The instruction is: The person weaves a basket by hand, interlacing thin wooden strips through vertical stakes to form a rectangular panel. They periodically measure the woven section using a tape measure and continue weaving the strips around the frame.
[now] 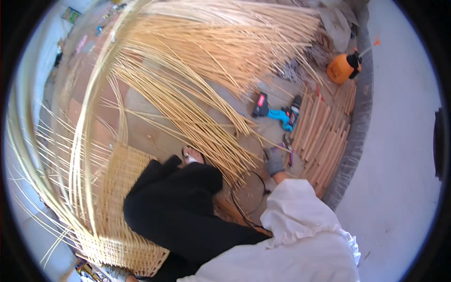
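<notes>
A half-woven wicker basket (124, 242) leans against my legs at the left, its long loose canes (87, 141) sweeping up and over. My left hand (116, 271), in a grey glove, grips the basket's lower edge, partly hidden by the weave. My right hand (274, 161), also gloved, reaches down to the floor beside the cane ends; blur hides how its fingers are set. Just right of it lies a hand tool with purple handles (291, 154), apart from the glove as far as I can see.
Bundles of peeled canes (188, 120) spread ahead, with a larger pile (206, 47) behind. A blue cordless drill (280, 113) lies right of them. Brown sticks (324, 131) line the wall (390, 164). An orange spray bottle (342, 69) stands beyond. A black cable (238, 202) curls near my right arm.
</notes>
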Demonstrator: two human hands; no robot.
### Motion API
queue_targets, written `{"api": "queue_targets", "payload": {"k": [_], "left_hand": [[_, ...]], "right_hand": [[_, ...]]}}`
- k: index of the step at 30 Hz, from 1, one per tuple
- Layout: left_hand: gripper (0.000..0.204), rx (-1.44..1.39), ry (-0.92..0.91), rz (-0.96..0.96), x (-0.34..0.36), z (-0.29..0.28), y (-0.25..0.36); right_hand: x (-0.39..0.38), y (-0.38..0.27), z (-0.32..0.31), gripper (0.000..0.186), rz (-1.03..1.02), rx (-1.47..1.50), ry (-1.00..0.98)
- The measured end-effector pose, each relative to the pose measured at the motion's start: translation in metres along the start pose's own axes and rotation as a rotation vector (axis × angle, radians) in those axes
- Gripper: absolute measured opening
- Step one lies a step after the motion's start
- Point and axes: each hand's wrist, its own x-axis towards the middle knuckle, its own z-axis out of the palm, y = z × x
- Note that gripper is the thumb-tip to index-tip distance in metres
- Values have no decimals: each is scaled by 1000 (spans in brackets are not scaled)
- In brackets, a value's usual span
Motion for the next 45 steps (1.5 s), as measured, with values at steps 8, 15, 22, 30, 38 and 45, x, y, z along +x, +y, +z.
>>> {"api": "queue_targets", "payload": {"k": [8,15,22,30,38,45], "left_hand": [[52,-440,6,-277,-23,1,95],[53,-548,6,-319,-14,13,127],[54,-692,-35,-345,-6,16,125],[55,-789,-37,-394,-25,5,102],[56,-1011,3,-444,-48,-6,61],[47,-879,108,-524,-62,-13,129]], "right_hand": [[236,-99,49,35,-7,-489,-796],[207,-94,95,34,121,-305,-487],[171,-55,103,28,267,-190,-355],[156,-49,112,31,239,-276,-658],[138,-139,10,44,22,-795,-590],[88,-111,-66,42,-311,-790,-413]]}}
